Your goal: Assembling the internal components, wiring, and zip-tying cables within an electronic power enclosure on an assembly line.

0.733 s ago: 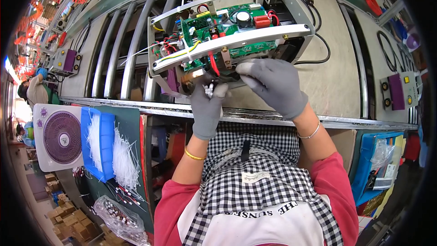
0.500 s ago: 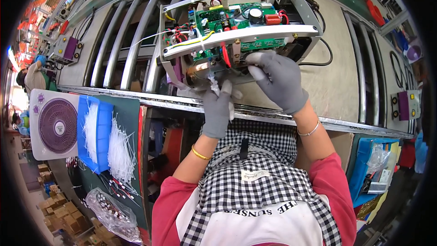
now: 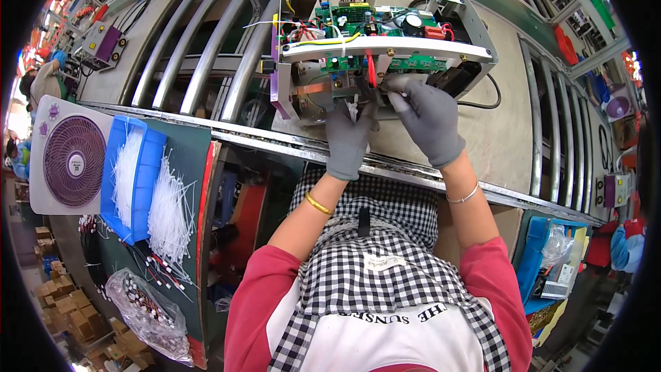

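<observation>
An open-framed electrical unit (image 3: 441, 53) with silver rails and a green circuit board (image 3: 375, 19) stands in front of me. My left hand (image 3: 346, 141), in a grey glove, is at its near side, fingers closed around a small white connector (image 3: 352, 108). My right hand (image 3: 434, 124), also gloved, reaches in beside it. Its thumb and fingers are bent together by the lower part of the unit, and whatever they pinch is hidden. Red wires (image 3: 372, 71) drop from the board between the two hands. A yellow wire (image 3: 323, 42) runs along the near rail.
Metal rollers (image 3: 206, 52) lie left of the unit, and more rollers (image 3: 537, 117) lie right. A blue bin (image 3: 141, 186) of white cable ties sits near a purple-and-white fan (image 3: 74, 158). A bag of connectors (image 3: 148, 317) is at lower left; a blue tray (image 3: 533, 262) is at right.
The view has shifted, so the unit appears slightly further right. My left hand has moved up closer to the unit with the white connector. My right hand stays at the unit's near side.
</observation>
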`<state>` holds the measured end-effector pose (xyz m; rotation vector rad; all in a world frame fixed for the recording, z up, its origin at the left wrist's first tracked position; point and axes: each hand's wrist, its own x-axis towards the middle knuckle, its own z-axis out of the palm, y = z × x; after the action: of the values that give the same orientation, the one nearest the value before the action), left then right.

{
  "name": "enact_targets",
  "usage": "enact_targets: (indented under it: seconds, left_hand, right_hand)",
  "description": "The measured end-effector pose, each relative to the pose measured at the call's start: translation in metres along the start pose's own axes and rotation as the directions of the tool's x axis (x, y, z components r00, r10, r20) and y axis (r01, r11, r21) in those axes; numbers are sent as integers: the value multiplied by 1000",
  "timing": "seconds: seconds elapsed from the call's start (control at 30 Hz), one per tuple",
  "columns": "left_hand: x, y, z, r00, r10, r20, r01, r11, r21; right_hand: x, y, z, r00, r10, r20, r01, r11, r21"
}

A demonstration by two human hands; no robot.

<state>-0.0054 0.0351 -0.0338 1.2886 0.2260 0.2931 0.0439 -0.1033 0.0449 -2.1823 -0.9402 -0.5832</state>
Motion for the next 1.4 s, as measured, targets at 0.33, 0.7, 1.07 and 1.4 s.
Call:
enact_targets:
  seconds: [0.33, 0.7, 1.07, 1.4]
  left_hand:
    - [-2, -1, 6, 999, 37, -28, -37, 999, -28]
    - [0, -15, 4, 946, 281, -161, -231, 934, 272]
    - [-3, 3, -16, 966, -241, -93, 254, 951, 176]
    - [1, 21, -1, 926, -346, -148, 359, 931, 70]
  right_hand:
    - [-3, -3, -2, 998, 61, -1, -61, 998, 0]
    - [-5, -3, 9, 1000, 26, -13, -26, 999, 22]
    - [-15, 8, 23, 988, 43, -146, -35, 998, 56]
    - [-25, 0, 13, 974, 183, -135, -159, 972, 172]
